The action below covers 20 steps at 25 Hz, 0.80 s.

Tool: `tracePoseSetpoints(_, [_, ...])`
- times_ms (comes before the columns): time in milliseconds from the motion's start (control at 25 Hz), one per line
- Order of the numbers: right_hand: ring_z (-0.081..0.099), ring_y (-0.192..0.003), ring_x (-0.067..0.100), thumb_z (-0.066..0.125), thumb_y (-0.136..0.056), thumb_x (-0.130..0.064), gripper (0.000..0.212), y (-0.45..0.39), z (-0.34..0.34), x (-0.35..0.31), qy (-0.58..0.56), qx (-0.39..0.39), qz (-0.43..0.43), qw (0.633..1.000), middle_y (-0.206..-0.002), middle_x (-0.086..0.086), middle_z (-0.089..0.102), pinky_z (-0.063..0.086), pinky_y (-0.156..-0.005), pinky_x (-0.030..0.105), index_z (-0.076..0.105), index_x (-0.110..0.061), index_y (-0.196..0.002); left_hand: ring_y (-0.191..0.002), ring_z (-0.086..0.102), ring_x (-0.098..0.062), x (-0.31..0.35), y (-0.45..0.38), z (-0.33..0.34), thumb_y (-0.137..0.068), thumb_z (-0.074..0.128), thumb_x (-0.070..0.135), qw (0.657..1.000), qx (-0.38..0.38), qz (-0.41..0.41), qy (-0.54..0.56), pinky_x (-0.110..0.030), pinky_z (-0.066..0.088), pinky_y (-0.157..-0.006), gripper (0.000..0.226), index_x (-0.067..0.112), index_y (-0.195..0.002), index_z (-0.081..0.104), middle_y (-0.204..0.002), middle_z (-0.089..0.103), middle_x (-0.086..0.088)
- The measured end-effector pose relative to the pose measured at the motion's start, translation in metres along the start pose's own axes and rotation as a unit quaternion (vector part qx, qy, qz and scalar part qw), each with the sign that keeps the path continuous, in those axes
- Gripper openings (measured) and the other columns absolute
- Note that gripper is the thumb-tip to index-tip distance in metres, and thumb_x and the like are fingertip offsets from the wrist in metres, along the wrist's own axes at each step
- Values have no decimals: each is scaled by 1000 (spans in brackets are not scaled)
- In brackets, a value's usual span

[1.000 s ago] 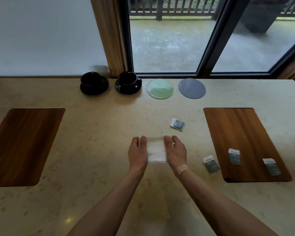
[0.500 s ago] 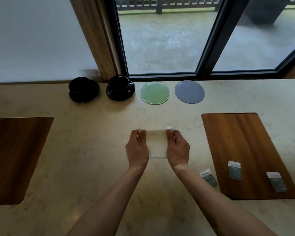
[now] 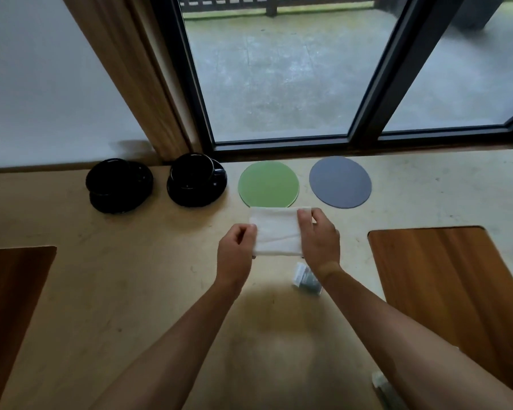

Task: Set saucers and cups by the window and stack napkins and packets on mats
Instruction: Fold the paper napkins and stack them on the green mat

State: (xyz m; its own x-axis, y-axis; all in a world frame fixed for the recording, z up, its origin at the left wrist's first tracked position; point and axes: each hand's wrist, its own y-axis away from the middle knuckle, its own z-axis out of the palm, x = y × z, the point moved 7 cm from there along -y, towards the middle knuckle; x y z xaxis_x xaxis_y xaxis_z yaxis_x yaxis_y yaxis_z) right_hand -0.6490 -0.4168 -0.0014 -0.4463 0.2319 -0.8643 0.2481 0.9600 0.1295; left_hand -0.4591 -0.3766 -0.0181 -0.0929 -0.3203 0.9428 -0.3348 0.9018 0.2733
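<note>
A white folded napkin is held above the table between my left hand and my right hand, each gripping one side. Its far edge overlaps the green coaster. A grey-green packet lies on the table just under my right wrist. Two black cups on black saucers stand by the window: one at the left, one beside it. A wooden mat lies to the right, another wooden mat to the left.
A grey round coaster lies right of the green one, near the black window frame. Another packet peeks out by my right forearm at the bottom right. The marble tabletop spreads between the mats.
Both hands have lifted the napkin and carried it away from me toward the green coaster. The view has tilted up, so the packets on the right mat have slid out of sight.
</note>
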Motion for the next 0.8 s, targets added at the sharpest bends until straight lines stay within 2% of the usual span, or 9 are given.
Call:
tracePoseSetpoints(160, [60, -79, 18, 55, -94, -34, 17, -42, 15, 12, -44, -29, 56, 997, -82, -4, 64, 54, -68, 37, 62, -22, -102, -61, 50, -9, 3, -52, 3, -95, 53, 34, 998, 20, 39, -50, -35, 47, -61, 22, 19, -82, 63, -68, 59, 8])
tracePoseSetpoints(280, [62, -84, 19, 61, -90, -24, 14, -70, 28, 16, -100, -60, 86, 989, -89, -1, 66, 52, -57, 29, 63, -22, -104, -61, 49, -9, 4, -86, 6, -95, 53, 36, 996, 18, 48, -77, -35, 46, -62, 23, 20, -81, 61, -67, 57, 8])
tracePoseSetpoints(320, [62, -83, 18, 62, -89, -23, 15, -77, 32, 17, -98, -63, 87, 989, -89, -2, 66, 53, -58, 29, 64, -22, -104, -61, 49, -10, 4, -95, 7, -94, 53, 36, 995, 19, 50, -80, -34, 44, -61, 23, 19, -80, 61, -67, 56, 7])
tracePoseSetpoints(440, [64, -84, 17, 63, -87, -29, 14, -101, 41, 22, -65, -47, 83, 993, -88, -4, 67, 58, -76, 42, 66, -24, -100, -65, 52, -11, 3, -119, 16, -94, 53, 33, 993, 20, 37, -111, -29, 41, -61, 21, 21, -78, 59, -70, 58, 7])
tracePoseSetpoints(520, [64, -87, 17, 62, -88, -31, 15, -114, 43, 20, -37, -37, 78, 996, -90, -5, 68, 57, -81, 40, 67, -25, -101, -71, 56, -12, 3, -131, 20, -94, 53, 33, 990, 24, 25, -140, -27, 42, -63, 20, 21, -80, 61, -74, 61, 8])
tracePoseSetpoints(640, [61, -88, 18, 60, -90, -31, 16, -128, 44, 15, 28, -26, 59, 998, -89, -4, 66, 51, -78, 31, 67, -23, -102, -76, 58, -11, 8, -148, 26, -95, 51, 37, 979, 30, 14, -202, -27, 42, -64, 22, 22, -85, 62, -78, 62, 10])
tracePoseSetpoints(800, [60, -88, 20, 58, -90, -33, 10, -138, 50, 14, 70, 2, 58, 996, -87, -5, 67, 46, -72, 29, 65, -26, -94, -78, 60, -14, 10, -162, 31, -94, 49, 40, 963, 43, 11, -265, -27, 44, -63, 25, 22, -88, 66, -82, 65, 8])
